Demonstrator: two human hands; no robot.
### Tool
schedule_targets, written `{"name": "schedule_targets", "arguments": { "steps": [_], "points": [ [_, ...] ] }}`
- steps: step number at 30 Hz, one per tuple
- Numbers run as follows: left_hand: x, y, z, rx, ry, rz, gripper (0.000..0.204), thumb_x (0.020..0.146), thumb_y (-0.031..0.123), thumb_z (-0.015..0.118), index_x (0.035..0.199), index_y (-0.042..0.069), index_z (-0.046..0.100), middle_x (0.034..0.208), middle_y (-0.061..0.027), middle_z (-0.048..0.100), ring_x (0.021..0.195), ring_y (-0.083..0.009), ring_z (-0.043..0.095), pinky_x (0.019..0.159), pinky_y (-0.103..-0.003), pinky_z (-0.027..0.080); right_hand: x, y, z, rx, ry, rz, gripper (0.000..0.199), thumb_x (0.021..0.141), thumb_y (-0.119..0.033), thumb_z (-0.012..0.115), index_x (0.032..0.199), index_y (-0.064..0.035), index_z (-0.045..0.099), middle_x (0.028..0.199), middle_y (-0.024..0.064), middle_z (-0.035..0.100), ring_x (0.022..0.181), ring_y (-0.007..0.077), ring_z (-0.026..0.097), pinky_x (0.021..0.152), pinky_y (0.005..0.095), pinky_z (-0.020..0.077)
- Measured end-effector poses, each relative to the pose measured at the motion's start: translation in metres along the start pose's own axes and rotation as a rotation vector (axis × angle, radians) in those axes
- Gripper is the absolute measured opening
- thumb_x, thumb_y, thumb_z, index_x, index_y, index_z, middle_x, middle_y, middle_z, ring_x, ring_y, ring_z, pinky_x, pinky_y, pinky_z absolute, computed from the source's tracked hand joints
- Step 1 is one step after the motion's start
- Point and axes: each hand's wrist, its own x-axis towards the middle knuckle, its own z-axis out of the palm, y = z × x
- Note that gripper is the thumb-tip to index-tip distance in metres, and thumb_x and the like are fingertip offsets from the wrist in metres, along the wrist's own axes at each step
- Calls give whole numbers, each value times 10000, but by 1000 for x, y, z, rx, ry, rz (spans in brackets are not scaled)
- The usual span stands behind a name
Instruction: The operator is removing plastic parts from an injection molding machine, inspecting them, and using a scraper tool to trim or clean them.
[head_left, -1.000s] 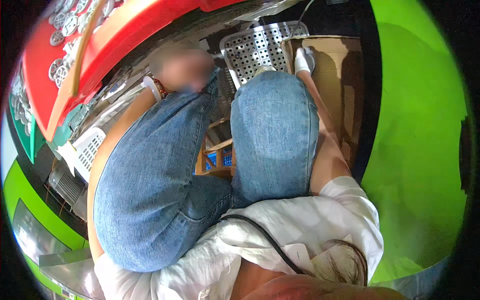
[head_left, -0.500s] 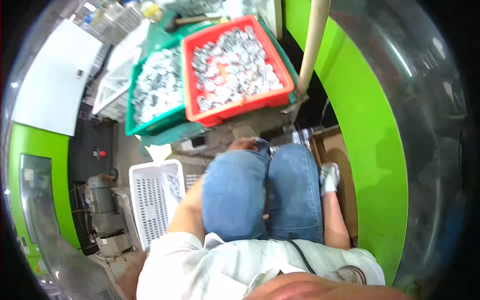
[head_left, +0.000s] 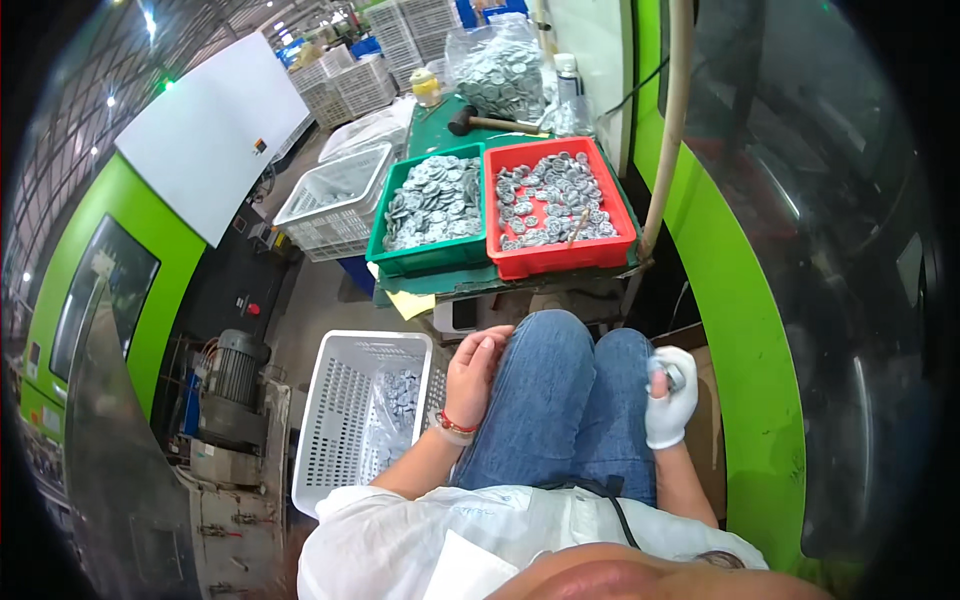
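Head: pc [head_left: 674,377] in R hand [head_left: 671,406] unclear

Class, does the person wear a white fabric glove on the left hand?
No: the left hand is ungloved, and the white fabric glove is on the right hand.

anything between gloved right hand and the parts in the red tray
Low down, the blue-denim right knee and the red plastic tray's front wall; nothing visible blocks a path over them from the white-gloved right hand to the round grey metal parts.
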Motion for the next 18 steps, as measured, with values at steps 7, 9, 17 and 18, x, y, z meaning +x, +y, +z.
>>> {"name": "schedule_targets", "arguments": {
  "steps": [7,9,17,18],
  "points": [
    [-32,51,50,-712,-396,-258,554,1006,479,285,1322,58,459,1398,-158,436,1212,-265,505,1060,-392,362,33,-112,94,52,-431,-621,298,708,-128,712,975,-80,590,991,130,619,848,310,615,727,373,508],
    [-36,49,40,-798,-265,-393,590,996,493,304,1313,22,464,1357,-160,485,1237,-272,486,1081,-404,335,28,-121,116,-47,-619,-598,367,615,-118,728,967,-94,630,989,93,634,857,308,626,719,357,519],
    [-53,29,-27,-984,-124,-364,443,979,424,375,1174,70,555,1165,-109,611,1116,-248,571,999,-417,423,-6,-126,163,-177,-978,-616,281,683,-181,672,937,-136,560,1078,88,556,984,299,566,800,412,485],
    [-53,27,-33,-1002,-88,-374,433,978,416,376,1170,72,556,1162,-110,611,1115,-249,571,998,-418,424,-7,-128,166,-188,-1006,-608,286,688,-185,671,947,-138,560,1096,92,552,1002,306,560,824,422,477]
  ]
}}
